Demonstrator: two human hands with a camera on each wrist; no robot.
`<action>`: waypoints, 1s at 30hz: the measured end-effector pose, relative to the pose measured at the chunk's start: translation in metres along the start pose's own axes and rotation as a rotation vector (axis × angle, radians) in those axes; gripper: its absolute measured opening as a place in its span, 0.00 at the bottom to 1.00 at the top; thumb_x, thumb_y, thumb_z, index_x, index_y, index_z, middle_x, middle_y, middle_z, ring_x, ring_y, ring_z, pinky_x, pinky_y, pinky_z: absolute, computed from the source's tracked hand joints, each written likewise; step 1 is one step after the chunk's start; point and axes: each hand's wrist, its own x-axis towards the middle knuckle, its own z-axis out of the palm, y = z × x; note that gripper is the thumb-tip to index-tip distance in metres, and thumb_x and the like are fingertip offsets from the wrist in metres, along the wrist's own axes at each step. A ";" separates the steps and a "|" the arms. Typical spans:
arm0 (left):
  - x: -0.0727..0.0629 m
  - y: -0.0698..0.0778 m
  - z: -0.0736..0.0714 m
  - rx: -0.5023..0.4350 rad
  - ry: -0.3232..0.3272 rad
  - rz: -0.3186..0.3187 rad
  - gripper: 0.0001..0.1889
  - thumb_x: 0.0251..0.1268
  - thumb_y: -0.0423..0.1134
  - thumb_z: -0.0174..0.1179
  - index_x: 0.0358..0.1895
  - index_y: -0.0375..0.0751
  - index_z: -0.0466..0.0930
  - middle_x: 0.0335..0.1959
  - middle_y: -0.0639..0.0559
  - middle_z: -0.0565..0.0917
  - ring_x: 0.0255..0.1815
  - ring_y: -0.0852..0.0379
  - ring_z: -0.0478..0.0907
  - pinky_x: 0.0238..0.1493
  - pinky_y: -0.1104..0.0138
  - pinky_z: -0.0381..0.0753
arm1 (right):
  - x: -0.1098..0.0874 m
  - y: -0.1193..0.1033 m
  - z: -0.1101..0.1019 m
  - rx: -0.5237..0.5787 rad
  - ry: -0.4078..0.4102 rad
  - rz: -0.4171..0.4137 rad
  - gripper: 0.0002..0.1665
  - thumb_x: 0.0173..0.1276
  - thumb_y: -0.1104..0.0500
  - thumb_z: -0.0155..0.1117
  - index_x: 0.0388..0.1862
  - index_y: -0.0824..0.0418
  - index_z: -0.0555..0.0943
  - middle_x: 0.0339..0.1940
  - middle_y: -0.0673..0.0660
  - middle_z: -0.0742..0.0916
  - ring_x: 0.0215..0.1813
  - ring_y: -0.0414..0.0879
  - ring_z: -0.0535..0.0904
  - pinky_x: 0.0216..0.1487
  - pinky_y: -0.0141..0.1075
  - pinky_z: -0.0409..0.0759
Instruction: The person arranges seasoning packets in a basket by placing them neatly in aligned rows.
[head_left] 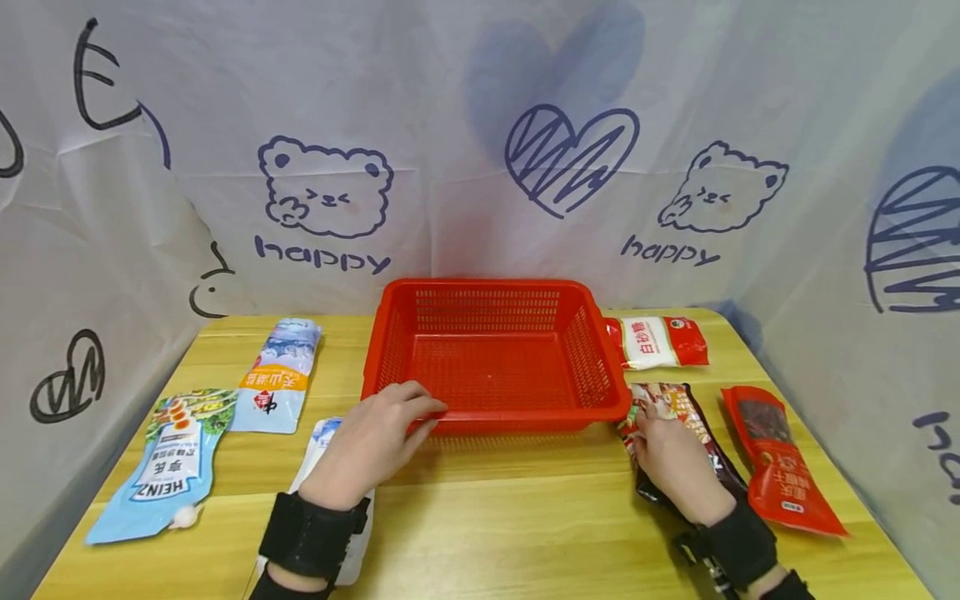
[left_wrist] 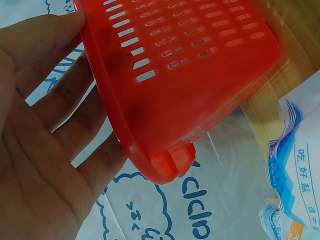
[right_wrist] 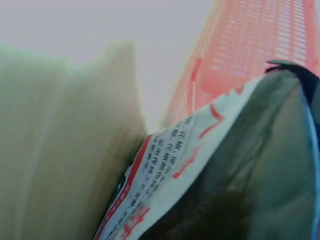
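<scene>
My left hand [head_left: 378, 433] is at the front left of a red plastic basket [head_left: 491, 414], thumb outside and fingers over the rim. The left wrist view shows the basket's slotted wall [left_wrist: 165, 95] between thumb and fingers. On the right, my right hand [head_left: 675, 454] grips a dark food packet [head_left: 678, 400] with a colourful printed front, its fingers bent at the packet's left edge. A white strip of red and black print [right_wrist: 170, 155] on the packet shows in the blurred right wrist view. Under my left forearm lies a white and blue salt packet [head_left: 360, 533], partly hidden.
On the left are a light blue Heinz pouch [head_left: 168, 467] and a blue and orange packet [head_left: 277, 375]. A red and white packet [head_left: 656, 342] lies behind my right hand, a red packet [head_left: 780, 467] to its right. A printed cloth [head_left: 450, 208] hangs around the wooden table [head_left: 495, 533].
</scene>
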 end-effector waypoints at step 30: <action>-0.001 -0.001 -0.001 -0.001 -0.002 -0.011 0.11 0.63 0.38 0.75 0.49 0.48 0.91 0.41 0.57 0.85 0.41 0.58 0.82 0.43 0.64 0.85 | -0.007 0.017 -0.032 0.289 0.194 0.234 0.21 0.70 0.72 0.58 0.61 0.76 0.81 0.44 0.78 0.87 0.14 0.45 0.63 0.18 0.34 0.57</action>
